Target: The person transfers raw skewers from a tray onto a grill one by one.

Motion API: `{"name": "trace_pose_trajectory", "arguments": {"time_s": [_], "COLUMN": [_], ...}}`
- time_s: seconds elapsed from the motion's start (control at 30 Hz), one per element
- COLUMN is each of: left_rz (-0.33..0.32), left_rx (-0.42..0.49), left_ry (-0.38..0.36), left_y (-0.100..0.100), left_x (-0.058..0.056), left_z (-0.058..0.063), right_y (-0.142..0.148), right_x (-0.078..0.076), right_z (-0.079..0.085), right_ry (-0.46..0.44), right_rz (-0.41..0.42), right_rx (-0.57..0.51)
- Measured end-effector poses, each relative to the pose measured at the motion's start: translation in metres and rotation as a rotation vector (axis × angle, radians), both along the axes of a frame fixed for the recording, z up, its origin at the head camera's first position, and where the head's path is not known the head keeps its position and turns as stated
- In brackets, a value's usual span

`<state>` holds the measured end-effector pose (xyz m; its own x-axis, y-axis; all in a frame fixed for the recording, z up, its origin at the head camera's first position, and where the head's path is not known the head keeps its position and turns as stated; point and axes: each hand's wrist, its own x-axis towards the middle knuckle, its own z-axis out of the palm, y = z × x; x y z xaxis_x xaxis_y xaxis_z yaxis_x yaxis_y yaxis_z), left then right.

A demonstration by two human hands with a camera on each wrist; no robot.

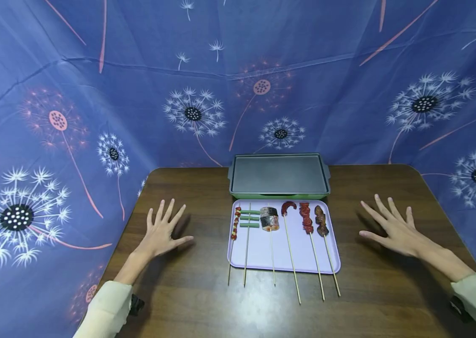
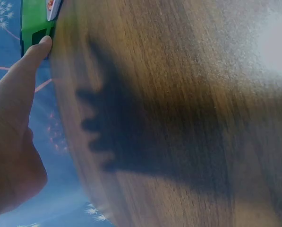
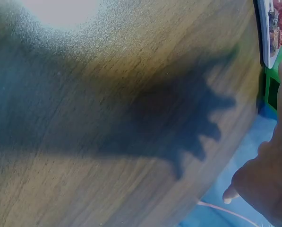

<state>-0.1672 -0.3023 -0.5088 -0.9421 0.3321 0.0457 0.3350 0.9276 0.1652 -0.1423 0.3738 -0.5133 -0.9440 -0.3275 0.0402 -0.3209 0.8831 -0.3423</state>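
In the head view my left hand [image 1: 158,238] hovers over the table's left side, fingers spread and holding nothing. My right hand [image 1: 396,231] is spread the same way over the right side, also holding nothing. Between them, apart from both, lies a pale lilac tray [image 1: 259,257] with several skewers. From left to right they carry small red and yellow pieces [image 1: 235,223], green sticks [image 1: 249,225], thick dark-skinned chunks [image 1: 269,218], a curled dark red piece [image 1: 288,207], red meat [image 1: 306,218] and brown meat [image 1: 321,220].
Behind the tray stands a flat dark griddle [image 1: 280,173] with a green body and side handles. The skewers' bare ends stick out past the tray's front edge. A blue dandelion-print cloth [image 1: 238,122] hangs around the brown wooden table [image 1: 204,300].
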Motion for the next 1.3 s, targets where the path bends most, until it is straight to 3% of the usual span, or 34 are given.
{"name": "trace_pose_trajectory", "arguments": {"time_s": [0.4,0.57,0.73,0.8,1.07,1.3], "left_rz": [0.021,0.005,0.022,0.02,-0.029,-0.083], "left_rx": [0.235,0.376,0.51,0.545,0.585,0.741], "left_ry": [-0.086,-0.129,-0.239,-0.26,-0.247,-0.285], "left_y": [0.012,0.018,0.022,0.025,0.034,0.045], "left_x": [0.003,0.007,0.011,0.012,0.01,0.01], "left_z": [0.002,0.003,0.006,0.007,0.008,0.006], "right_y": [-0.005,-0.01,-0.013,-0.014,-0.02,-0.024], "right_x": [0.004,0.008,0.012,0.013,0.013,0.015], "right_z": [-0.002,-0.003,0.001,0.002,-0.001,-0.003], "right_ry": [-0.01,-0.099,-0.199,-0.198,-0.163,-0.183], "right_rz": [0.082,0.041,-0.036,-0.04,0.069,0.1], "right_rx": [-0.235,-0.356,-0.366,-0.381,-0.623,-0.766]}}
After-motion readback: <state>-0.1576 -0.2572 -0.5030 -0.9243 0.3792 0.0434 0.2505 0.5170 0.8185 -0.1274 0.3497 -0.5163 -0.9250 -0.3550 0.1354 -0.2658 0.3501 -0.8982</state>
